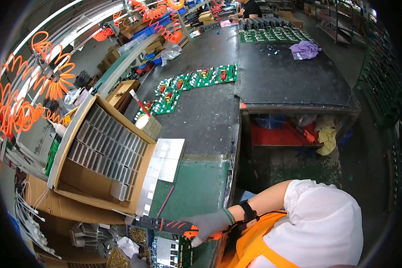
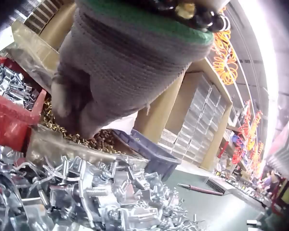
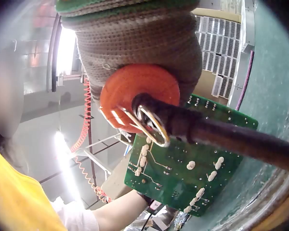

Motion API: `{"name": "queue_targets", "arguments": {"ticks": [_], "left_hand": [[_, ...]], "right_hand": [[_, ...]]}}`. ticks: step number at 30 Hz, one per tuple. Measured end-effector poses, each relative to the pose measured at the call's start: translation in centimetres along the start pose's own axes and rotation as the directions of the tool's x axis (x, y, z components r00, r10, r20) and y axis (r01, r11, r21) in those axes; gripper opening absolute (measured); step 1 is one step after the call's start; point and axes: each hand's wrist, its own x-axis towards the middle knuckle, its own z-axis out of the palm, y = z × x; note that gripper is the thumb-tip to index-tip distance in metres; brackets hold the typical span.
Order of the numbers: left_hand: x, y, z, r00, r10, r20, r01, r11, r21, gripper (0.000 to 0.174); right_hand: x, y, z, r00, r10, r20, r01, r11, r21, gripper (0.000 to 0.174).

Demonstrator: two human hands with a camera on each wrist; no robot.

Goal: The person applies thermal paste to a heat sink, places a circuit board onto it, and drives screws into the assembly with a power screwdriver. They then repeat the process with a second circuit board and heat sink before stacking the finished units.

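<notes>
My right hand (image 1: 210,225), in a grey glove, grips an orange and black electric screwdriver (image 1: 176,227) held level above the bench. In the right wrist view, the screwdriver's orange end (image 3: 156,79) and dark cord (image 3: 231,137) pass in front of a green circuit board (image 3: 192,166) with solder spots. A flat metal plate (image 1: 165,251) lies beside that board in the head view. My gloved left hand (image 2: 120,72) reaches down into a bin of brass screws (image 2: 103,140). Its fingertips are among the screws and partly hidden. Silvery metal clips with screws (image 2: 106,197) are heaped in front.
A cardboard box (image 1: 58,165) of slotted metal parts stands beyond the hands, with metal plates (image 1: 167,163) along its edge. A thin purple rod (image 1: 166,201) lies on the green mat (image 1: 201,183). Finished-looking circuit boards (image 1: 169,98) sit farther back. A red bin (image 2: 12,118) holds metal pieces.
</notes>
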Motion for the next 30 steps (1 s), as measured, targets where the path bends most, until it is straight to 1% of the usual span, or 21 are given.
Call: {"name": "queue_targets", "arguments": {"ticks": [2, 4, 7, 10, 14, 19, 22, 23, 27, 29, 30], "left_hand": [[-0.1, -0.1, 0.3, 1.0, 0.004, -0.017, -0.004, 1.0, 0.004, 0.035], [-0.3, -0.2, 0.5, 1.0, 0.005, -0.026, -0.005, 1.0, -0.002, 0.034], [-0.3, -0.4, 0.6, 0.999, 0.001, -0.041, -0.002, 1.0, -0.005, 0.031], [-0.1, -0.1, 0.6, 0.999, 0.002, -0.054, -0.003, 1.0, -0.006, 0.029], [-0.3, -0.4, 0.6, 0.997, 0.013, -0.076, -0.013, 1.0, -0.002, 0.026], [-0.6, -0.7, 0.8, 0.995, 0.01, -0.098, -0.011, 1.0, -0.004, 0.022], [-0.4, -0.9, 0.6, 0.992, 0.018, -0.123, -0.019, 1.0, -0.002, 0.02], [-0.5, -1.3, 0.6, 0.99, 0.024, -0.137, -0.024, 1.0, 0.0, 0.019], [-0.2, -2.4, 0.6, 0.974, 0.051, -0.219, -0.054, 0.999, -0.007, 0.016], [1.0, -3.6, 1.1, 0.938, 0.114, -0.329, -0.127, 0.992, -0.017, 0.015], [1.7, -4.8, 1.4, 0.903, 0.146, -0.404, -0.173, 0.984, -0.033, 0.014]], "right_hand": [[0.1, 0.1, 0.1, 1.0, 0.008, -0.011, -0.008, 1.0, -0.007, 0.085], [0.5, 0.8, -0.1, 0.999, -0.033, -0.025, 0.033, 0.999, -0.011, 0.086], [0.8, 1.5, -0.2, 0.999, -0.047, -0.025, 0.047, 0.999, 0.012, 0.087], [0.6, 1.5, -0.2, 0.997, -0.061, -0.048, 0.061, 0.998, -0.008, 0.088], [1.0, 2.5, -0.6, 0.997, -0.076, -0.015, 0.076, 0.997, -0.009, 0.088], [1.1, 2.4, -0.6, 0.998, -0.065, -0.021, 0.064, 0.998, -0.023, 0.087], [0.9, 2.4, -0.4, 0.996, -0.084, -0.037, 0.084, 0.996, -0.006, 0.087], [0.8, 2.3, -0.4, 0.996, -0.085, -0.037, 0.085, 0.996, -0.006, 0.087], [0.1, 1.3, -0.1, 0.999, -0.008, -0.044, 0.006, 0.999, -0.045, 0.086], [-0.4, 0.5, -0.1, 0.999, 0.027, -0.023, -0.028, 0.998, -0.053, 0.086], [-0.7, 0.2, -0.1, 0.999, -0.044, -0.025, 0.043, 0.998, -0.039, 0.083]]}}
